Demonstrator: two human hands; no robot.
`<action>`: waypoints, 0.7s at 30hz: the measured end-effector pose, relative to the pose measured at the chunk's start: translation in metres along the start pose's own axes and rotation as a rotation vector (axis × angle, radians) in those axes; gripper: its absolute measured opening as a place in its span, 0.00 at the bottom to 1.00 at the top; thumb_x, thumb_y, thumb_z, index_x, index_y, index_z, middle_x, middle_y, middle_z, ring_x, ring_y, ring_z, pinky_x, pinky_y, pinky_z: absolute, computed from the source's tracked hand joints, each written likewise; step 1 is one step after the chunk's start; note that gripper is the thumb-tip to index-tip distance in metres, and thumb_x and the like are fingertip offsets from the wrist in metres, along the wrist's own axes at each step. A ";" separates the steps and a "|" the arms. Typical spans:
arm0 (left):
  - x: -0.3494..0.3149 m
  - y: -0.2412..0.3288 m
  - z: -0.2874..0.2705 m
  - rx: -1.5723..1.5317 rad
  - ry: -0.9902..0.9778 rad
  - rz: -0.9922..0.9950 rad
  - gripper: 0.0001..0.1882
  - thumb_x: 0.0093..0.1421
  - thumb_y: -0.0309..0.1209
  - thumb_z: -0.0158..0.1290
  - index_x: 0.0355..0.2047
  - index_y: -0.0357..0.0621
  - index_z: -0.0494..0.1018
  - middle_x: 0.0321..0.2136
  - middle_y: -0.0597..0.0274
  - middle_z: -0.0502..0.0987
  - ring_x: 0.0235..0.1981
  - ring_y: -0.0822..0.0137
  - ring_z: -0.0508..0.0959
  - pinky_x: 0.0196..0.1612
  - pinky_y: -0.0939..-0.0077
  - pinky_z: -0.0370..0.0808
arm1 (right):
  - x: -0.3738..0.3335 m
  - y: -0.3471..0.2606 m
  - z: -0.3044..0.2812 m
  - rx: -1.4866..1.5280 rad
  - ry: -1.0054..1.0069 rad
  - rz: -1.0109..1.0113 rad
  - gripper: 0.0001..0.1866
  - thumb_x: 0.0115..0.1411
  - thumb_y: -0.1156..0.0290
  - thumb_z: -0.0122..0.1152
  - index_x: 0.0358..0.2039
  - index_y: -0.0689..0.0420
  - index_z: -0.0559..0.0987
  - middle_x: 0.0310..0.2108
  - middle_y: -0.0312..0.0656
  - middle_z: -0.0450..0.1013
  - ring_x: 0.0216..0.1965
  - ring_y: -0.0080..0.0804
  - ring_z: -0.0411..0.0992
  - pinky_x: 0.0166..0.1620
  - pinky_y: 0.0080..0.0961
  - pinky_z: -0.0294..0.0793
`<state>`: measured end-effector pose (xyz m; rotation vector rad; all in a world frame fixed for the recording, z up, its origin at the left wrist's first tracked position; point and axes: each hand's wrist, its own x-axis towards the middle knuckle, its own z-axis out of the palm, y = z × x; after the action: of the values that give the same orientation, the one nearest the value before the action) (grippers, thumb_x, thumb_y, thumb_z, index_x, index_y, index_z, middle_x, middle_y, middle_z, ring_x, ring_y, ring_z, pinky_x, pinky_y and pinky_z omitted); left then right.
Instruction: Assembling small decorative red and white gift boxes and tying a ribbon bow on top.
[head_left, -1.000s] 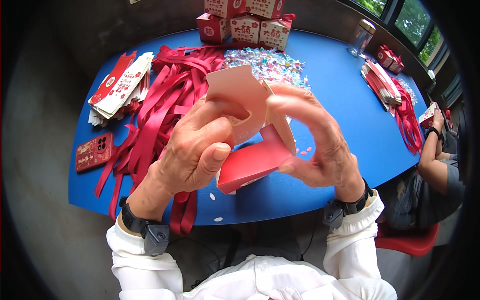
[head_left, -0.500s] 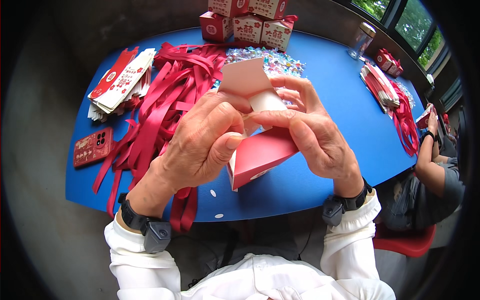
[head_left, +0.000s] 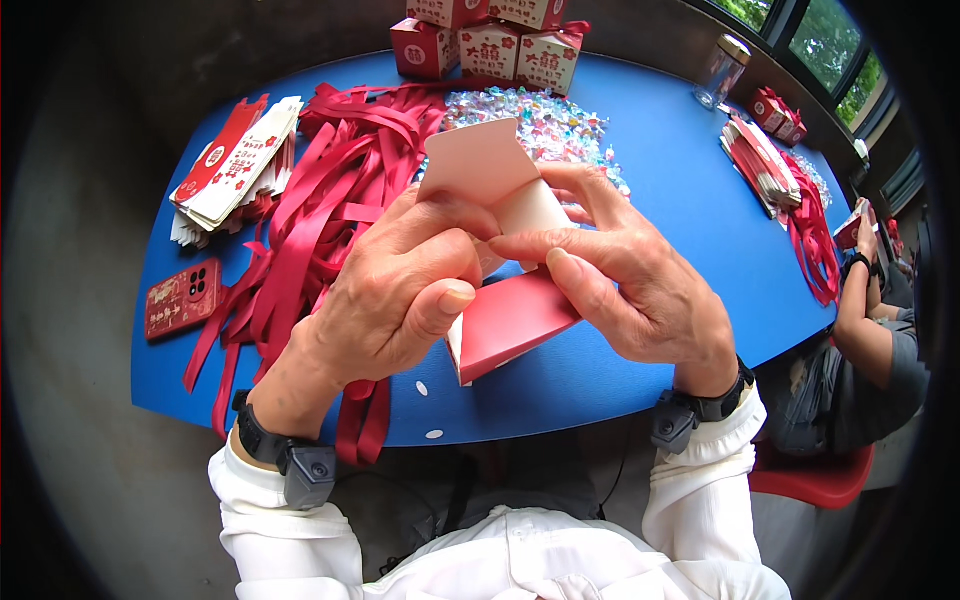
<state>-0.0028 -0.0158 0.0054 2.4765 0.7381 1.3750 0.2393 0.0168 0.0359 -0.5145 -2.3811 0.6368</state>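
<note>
Between my two hands is a red and white paper gift box (head_left: 515, 318), tilted, with one pale flap standing up and its top open. My left hand (head_left: 400, 285) grips the box's left side, with fingers curled at the base of the raised flap. On the other side, my right hand (head_left: 635, 285) holds the box edge, index finger reaching across the opening and thumb over the red panel. The fingertips meet near the middle; what they pinch there is partly hidden. Beyond the box lies a pile of colourful wrapped candies (head_left: 550, 122).
Dark red ribbons (head_left: 320, 190) spread left of my hands, beside stacked flat box sheets (head_left: 235, 165) and a red phone (head_left: 184, 298). Finished boxes (head_left: 490, 50) stand at the back. A glass bottle (head_left: 722, 72), more sheets (head_left: 760, 165) and a co-worker's arm (head_left: 855, 310) are at the right.
My right thumb has drawn back toward the box's upper edge, and the index finger has shifted left over the opening. The raised flap has moved slightly left with the box.
</note>
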 end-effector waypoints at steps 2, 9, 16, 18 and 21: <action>0.001 0.001 0.000 0.001 -0.011 0.015 0.29 0.73 0.52 0.39 0.30 0.39 0.73 0.38 0.48 0.75 0.41 0.49 0.75 0.46 0.59 0.72 | -0.001 0.001 -0.002 0.027 -0.034 -0.005 0.20 0.70 0.62 0.46 0.52 0.57 0.82 0.59 0.56 0.67 0.63 0.49 0.62 0.64 0.46 0.60; -0.001 0.008 0.001 0.011 0.022 -0.035 0.30 0.71 0.55 0.41 0.30 0.39 0.73 0.37 0.48 0.75 0.41 0.49 0.75 0.48 0.57 0.72 | -0.005 0.011 -0.002 0.114 -0.043 -0.048 0.29 0.71 0.48 0.44 0.55 0.58 0.81 0.52 0.54 0.75 0.64 0.50 0.59 0.65 0.49 0.58; -0.001 0.011 -0.001 0.058 0.014 -0.019 0.30 0.72 0.55 0.39 0.29 0.39 0.72 0.36 0.48 0.74 0.40 0.48 0.74 0.50 0.56 0.72 | -0.003 0.014 0.008 0.102 0.006 -0.098 0.31 0.69 0.43 0.47 0.55 0.57 0.81 0.54 0.54 0.73 0.64 0.50 0.59 0.64 0.48 0.58; 0.000 0.010 -0.001 0.058 0.015 -0.015 0.30 0.72 0.55 0.38 0.29 0.39 0.72 0.36 0.48 0.73 0.40 0.48 0.74 0.50 0.56 0.71 | -0.003 0.016 0.010 0.091 0.006 -0.115 0.33 0.67 0.41 0.49 0.56 0.58 0.80 0.54 0.54 0.73 0.64 0.51 0.59 0.65 0.48 0.58; 0.000 0.009 0.000 0.039 0.036 -0.027 0.30 0.73 0.54 0.38 0.28 0.39 0.72 0.36 0.49 0.73 0.39 0.48 0.74 0.49 0.57 0.71 | 0.000 0.018 0.009 0.085 -0.008 -0.149 0.39 0.63 0.36 0.54 0.59 0.59 0.77 0.52 0.54 0.73 0.65 0.52 0.58 0.65 0.49 0.57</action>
<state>0.0000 -0.0231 0.0088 2.4673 0.8102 1.4128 0.2370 0.0287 0.0202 -0.2959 -2.3623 0.6700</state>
